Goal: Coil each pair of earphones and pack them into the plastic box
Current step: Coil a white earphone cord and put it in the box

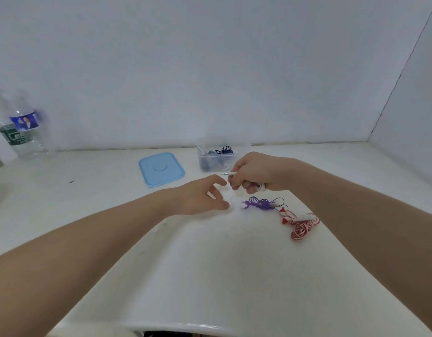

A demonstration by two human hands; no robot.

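- Our right hand (pixel 256 172) curls around the white earphones (pixel 230 174), plug poking out left; our left hand (pixel 200 198) hangs loose-fingered beside the trailing cord, holding nothing.
- We should wind evenly, keeping tension.
- The plastic box (pixel 216 156) waits behind, lid (pixel 161 169) off; purple earphones (pixel 262 204) and red-striped earphones (pixel 301 223) lie nearby, a snag risk.
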